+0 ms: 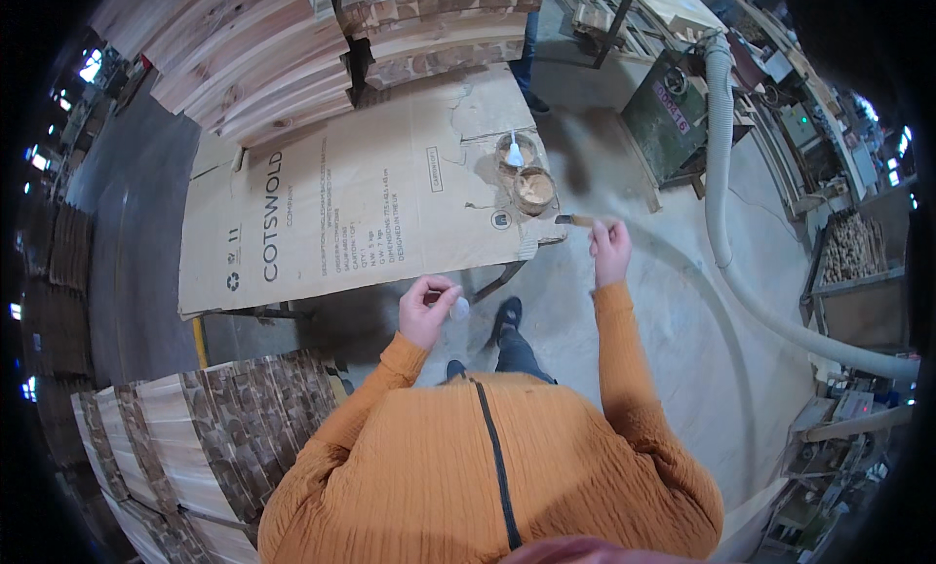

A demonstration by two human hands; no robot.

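My left hand (425, 312), in front of the table's near edge, pinches a small pale round disc (459, 310) whose material I cannot make out. My right hand (611, 252) is closed on a small wooden-handled tool (581, 220). The tool's dark, flat tip points left toward the table's corner; whether it is a knife or a brush is unclear. Near that corner stand two round tubs: the nearer tub (534, 209) holds a tan filler-like mass, and in the farther tub (502, 147) rests a white, narrow-necked object (514, 153).
A printed cardboard sheet (322, 223) covers the table. Stacked wooden boards (234, 57) rise at its far left, and more board stacks (214, 418) stand at my lower left. Right of me, a grey hose (720, 164) curves past a green machine (668, 116). Another person's leg (525, 72) shows behind the table.
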